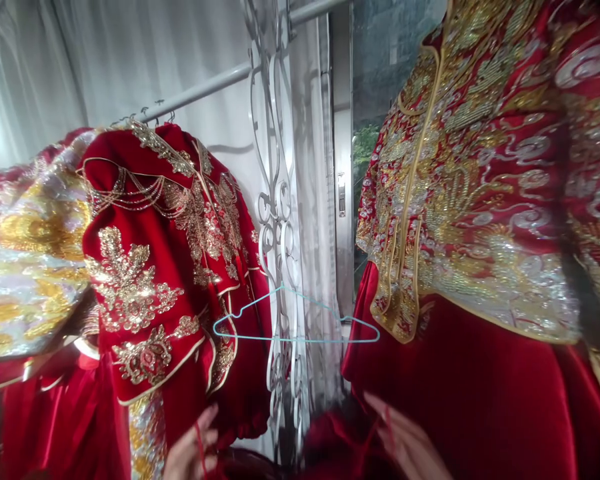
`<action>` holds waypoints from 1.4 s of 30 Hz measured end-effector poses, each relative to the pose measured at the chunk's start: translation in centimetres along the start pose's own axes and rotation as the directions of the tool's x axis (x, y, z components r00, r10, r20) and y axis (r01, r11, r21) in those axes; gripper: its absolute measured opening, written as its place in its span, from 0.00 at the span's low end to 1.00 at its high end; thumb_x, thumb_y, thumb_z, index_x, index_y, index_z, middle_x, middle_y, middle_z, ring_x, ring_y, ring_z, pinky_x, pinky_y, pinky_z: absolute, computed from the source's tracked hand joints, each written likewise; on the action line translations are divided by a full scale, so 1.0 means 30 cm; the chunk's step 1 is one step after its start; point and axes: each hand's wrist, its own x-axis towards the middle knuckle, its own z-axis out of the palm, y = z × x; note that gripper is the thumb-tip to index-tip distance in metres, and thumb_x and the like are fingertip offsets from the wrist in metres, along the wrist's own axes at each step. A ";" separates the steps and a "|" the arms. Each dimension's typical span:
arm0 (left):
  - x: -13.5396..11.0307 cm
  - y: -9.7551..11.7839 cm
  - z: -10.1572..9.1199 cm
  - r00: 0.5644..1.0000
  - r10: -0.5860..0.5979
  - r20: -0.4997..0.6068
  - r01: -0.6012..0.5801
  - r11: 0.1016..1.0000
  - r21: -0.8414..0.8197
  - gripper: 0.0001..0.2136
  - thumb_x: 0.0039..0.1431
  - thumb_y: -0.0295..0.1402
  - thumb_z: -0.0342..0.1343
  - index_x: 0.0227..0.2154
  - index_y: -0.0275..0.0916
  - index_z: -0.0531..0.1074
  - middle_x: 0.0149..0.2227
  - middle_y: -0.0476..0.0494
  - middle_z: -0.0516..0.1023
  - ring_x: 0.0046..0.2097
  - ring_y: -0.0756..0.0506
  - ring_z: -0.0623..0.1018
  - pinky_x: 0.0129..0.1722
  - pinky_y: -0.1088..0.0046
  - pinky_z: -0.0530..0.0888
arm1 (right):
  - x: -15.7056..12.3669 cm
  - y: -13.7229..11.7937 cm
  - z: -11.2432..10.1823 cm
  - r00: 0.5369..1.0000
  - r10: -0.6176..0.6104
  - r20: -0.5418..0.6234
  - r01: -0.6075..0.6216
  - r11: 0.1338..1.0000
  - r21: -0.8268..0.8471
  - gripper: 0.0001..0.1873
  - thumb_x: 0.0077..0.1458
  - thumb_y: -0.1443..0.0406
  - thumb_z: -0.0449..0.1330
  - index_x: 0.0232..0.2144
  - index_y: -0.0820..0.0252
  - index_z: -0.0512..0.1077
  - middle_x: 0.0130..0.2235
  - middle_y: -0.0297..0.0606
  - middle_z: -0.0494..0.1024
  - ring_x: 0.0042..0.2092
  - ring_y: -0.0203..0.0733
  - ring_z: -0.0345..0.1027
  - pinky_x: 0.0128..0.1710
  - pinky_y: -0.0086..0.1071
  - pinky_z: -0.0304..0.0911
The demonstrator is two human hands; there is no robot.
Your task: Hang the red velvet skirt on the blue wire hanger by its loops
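My left hand [193, 445] is low in the view, fingers partly curled, with a thin red loop strap [200, 445] running across them. My right hand [407, 437] is at the lower right, its index finger stretched out and a second red strap [389, 427] looped over the fingers. Between the hands is a dark red velvety garment [340, 433], blurred and cut off by the bottom edge; the straps appear to belong to it. Above it, a light blue wire hanger [305, 340] hangs in front of the white scrolled metal stand [280, 220].
On the left rail [205, 90] hang a red jacket with gold sequins [175, 233] and a gold-and-silver sequined garment [40, 227]. At right hangs an embroidered red-and-gold jacket [465, 180] over a red skirt [480, 400]. Behind are pale curtains [145, 53] and a window [380, 80].
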 end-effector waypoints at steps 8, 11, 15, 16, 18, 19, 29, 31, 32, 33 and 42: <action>0.342 0.314 0.041 0.927 0.352 -0.129 -0.369 0.918 -0.145 0.31 0.38 0.41 0.64 0.50 0.42 0.68 0.43 0.46 0.78 0.52 0.41 0.71 0.52 0.66 0.68 | 0.236 -0.285 0.033 0.937 -0.307 -0.168 0.345 0.889 0.302 0.23 0.32 0.55 0.69 0.33 0.59 0.77 0.40 0.42 0.78 0.46 0.51 0.69 0.47 0.43 0.67; 0.442 0.311 0.074 0.935 0.350 -0.058 -0.355 0.925 -0.137 0.32 0.38 0.41 0.64 0.51 0.40 0.67 0.35 0.47 0.79 0.47 0.42 0.75 0.47 0.65 0.72 | 0.272 -0.302 0.030 0.942 -0.287 -0.172 0.327 0.901 0.285 0.24 0.30 0.55 0.70 0.32 0.59 0.77 0.37 0.41 0.79 0.41 0.49 0.72 0.43 0.43 0.69; 0.512 0.309 0.113 0.934 0.352 0.061 -0.331 0.918 -0.218 0.29 0.39 0.42 0.64 0.48 0.39 0.70 0.41 0.44 0.79 0.48 0.43 0.74 0.48 0.68 0.71 | 0.290 -0.310 0.022 0.952 -0.260 -0.160 0.295 0.918 0.266 0.25 0.28 0.54 0.70 0.32 0.60 0.78 0.32 0.40 0.80 0.36 0.48 0.73 0.39 0.40 0.70; 0.514 0.314 0.117 0.936 0.340 0.092 -0.312 0.922 -0.229 0.28 0.39 0.42 0.64 0.46 0.40 0.71 0.44 0.43 0.77 0.48 0.43 0.74 0.49 0.68 0.71 | 0.291 -0.315 0.019 0.953 -0.260 -0.154 0.293 0.921 0.258 0.25 0.28 0.53 0.70 0.31 0.60 0.78 0.30 0.41 0.80 0.35 0.48 0.74 0.37 0.40 0.70; 0.501 0.327 0.115 0.945 0.294 0.141 -0.260 0.941 -0.216 0.27 0.38 0.42 0.65 0.44 0.39 0.72 0.47 0.41 0.76 0.47 0.43 0.75 0.48 0.67 0.72 | 0.293 -0.330 0.011 0.953 -0.263 -0.153 0.293 0.928 0.230 0.26 0.26 0.52 0.70 0.30 0.61 0.78 0.28 0.41 0.79 0.31 0.47 0.73 0.34 0.39 0.71; 0.488 0.336 0.110 0.950 0.269 0.155 -0.237 0.951 -0.200 0.27 0.37 0.42 0.65 0.43 0.37 0.73 0.46 0.39 0.76 0.45 0.42 0.76 0.47 0.66 0.73 | 0.294 -0.340 0.006 0.952 -0.266 -0.151 0.294 0.932 0.211 0.26 0.25 0.52 0.70 0.29 0.62 0.78 0.27 0.41 0.79 0.29 0.46 0.73 0.32 0.39 0.71; 0.372 0.465 0.067 0.917 0.212 0.336 -0.215 0.976 -0.030 0.21 0.35 0.40 0.66 0.34 0.32 0.77 0.31 0.40 0.81 0.35 0.40 0.79 0.41 0.62 0.75 | 0.315 -0.456 -0.047 0.948 -0.217 0.232 0.227 0.974 -0.018 0.26 0.29 0.52 0.70 0.31 0.62 0.78 0.36 0.45 0.79 0.37 0.50 0.73 0.38 0.39 0.69; 0.372 0.489 0.072 0.916 0.242 0.320 -0.263 0.965 0.021 0.20 0.34 0.39 0.66 0.33 0.32 0.77 0.28 0.43 0.80 0.32 0.43 0.79 0.39 0.65 0.75 | 0.327 -0.465 -0.052 0.935 -0.239 0.263 0.242 0.970 0.021 0.24 0.31 0.53 0.70 0.33 0.60 0.77 0.38 0.45 0.79 0.40 0.49 0.72 0.42 0.39 0.68; 0.372 0.500 0.075 0.915 0.255 0.313 -0.284 0.958 0.050 0.19 0.34 0.38 0.66 0.32 0.32 0.76 0.25 0.45 0.80 0.30 0.44 0.78 0.36 0.67 0.75 | 0.333 -0.467 -0.054 0.929 -0.236 0.285 0.235 0.971 0.039 0.23 0.32 0.54 0.70 0.32 0.60 0.77 0.37 0.45 0.79 0.40 0.49 0.73 0.43 0.39 0.67; 0.372 0.509 0.077 0.914 0.263 0.309 -0.300 0.951 0.079 0.19 0.33 0.38 0.67 0.31 0.32 0.76 0.23 0.46 0.79 0.28 0.46 0.77 0.33 0.69 0.75 | 0.339 -0.469 -0.057 0.924 -0.223 0.311 0.219 0.974 0.050 0.22 0.32 0.55 0.70 0.32 0.61 0.77 0.36 0.45 0.79 0.39 0.48 0.73 0.44 0.39 0.67; 0.359 0.531 0.081 0.868 0.300 0.396 -0.417 0.874 0.251 0.13 0.42 0.41 0.60 0.19 0.33 0.72 0.15 0.51 0.71 0.19 0.54 0.66 0.20 0.79 0.62 | 0.358 -0.441 -0.071 0.904 -0.129 0.408 0.133 0.991 0.018 0.19 0.34 0.56 0.70 0.29 0.63 0.77 0.29 0.44 0.79 0.34 0.45 0.74 0.37 0.35 0.70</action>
